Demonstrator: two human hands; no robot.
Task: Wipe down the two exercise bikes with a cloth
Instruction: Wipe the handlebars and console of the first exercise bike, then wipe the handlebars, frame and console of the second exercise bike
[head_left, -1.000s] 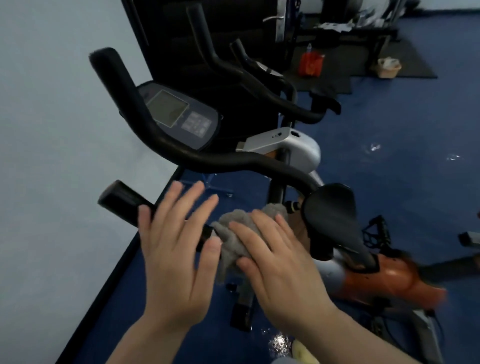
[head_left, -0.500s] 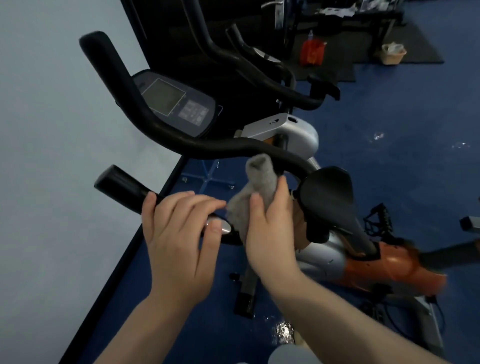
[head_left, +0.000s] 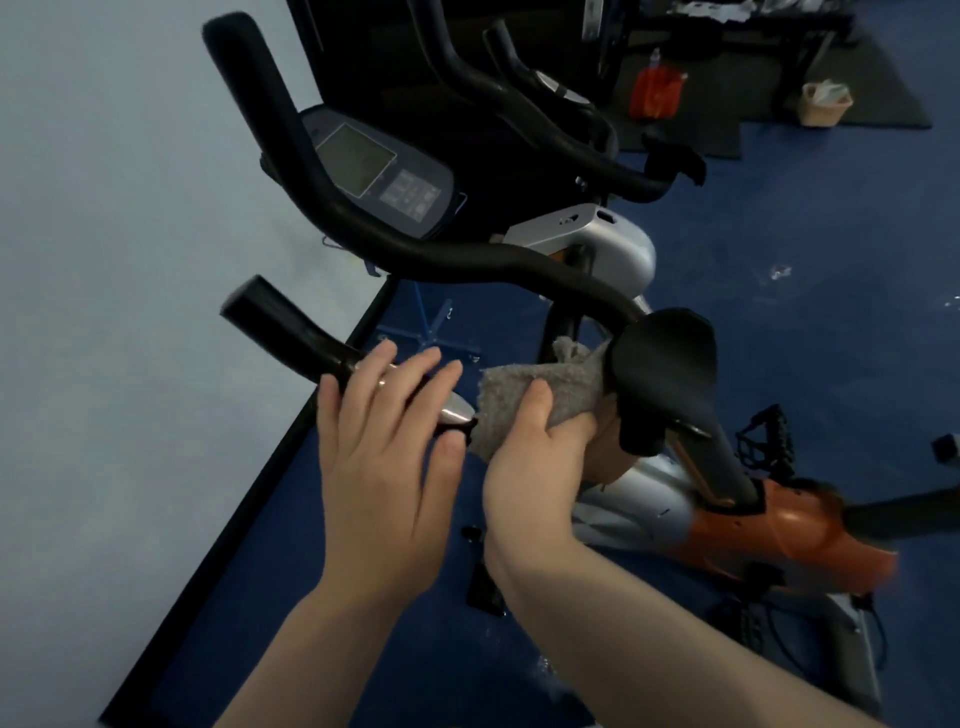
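The near exercise bike has black handlebars (head_left: 467, 260), a console (head_left: 374, 171) and an orange and silver body (head_left: 779, 525). My left hand (head_left: 384, 447) holds the lower left handle (head_left: 291, 332), fingers curled over its silver sensor plate. My right hand (head_left: 524, 478) grips a grey cloth (head_left: 540, 389) wrapped on the handlebar between the left hand and the black centre pad (head_left: 665, 364). A second bike (head_left: 582, 156) stands just behind, with black bars and a silver housing.
A pale wall (head_left: 130, 312) with a black skirting runs along the left. Blue floor (head_left: 831, 260) lies to the right. At the back are dark mats, a red bag (head_left: 657, 93) and a small basket (head_left: 826, 104). A pedal (head_left: 763, 441) sticks out at the right.
My left hand went from open over the handle to curled on it. My right hand lifted the cloth up, then brought it down flat along the bar toward the centre pad.
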